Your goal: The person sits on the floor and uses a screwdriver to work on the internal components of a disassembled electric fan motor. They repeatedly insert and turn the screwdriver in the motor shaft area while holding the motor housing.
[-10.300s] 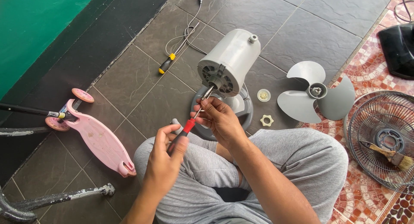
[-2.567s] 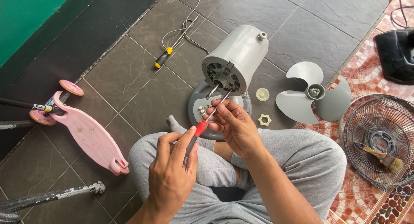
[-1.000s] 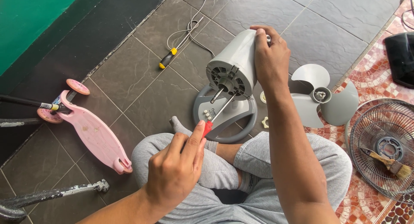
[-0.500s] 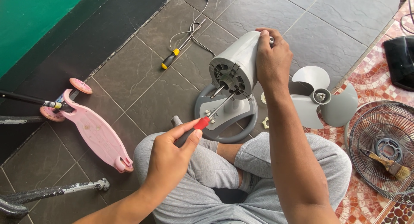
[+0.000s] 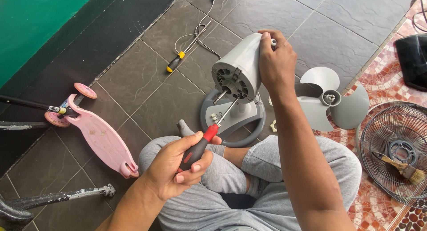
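The left hand (image 5: 178, 166), clamped on a red-and-black screwdriver (image 5: 209, 139), sets its tip against the grey fan motor housing (image 5: 238, 68) that the right hand (image 5: 276, 62) grips on its base; blade (image 5: 331, 99) and grille (image 5: 396, 151) already lie off, screws apparently remaining.

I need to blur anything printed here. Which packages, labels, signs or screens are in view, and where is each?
Packages, signs, screens: none in view.
Possible label: a small pale band round the black scooter stem, far left, just above the pink scooter deck; too small to be sure it is a sticker.
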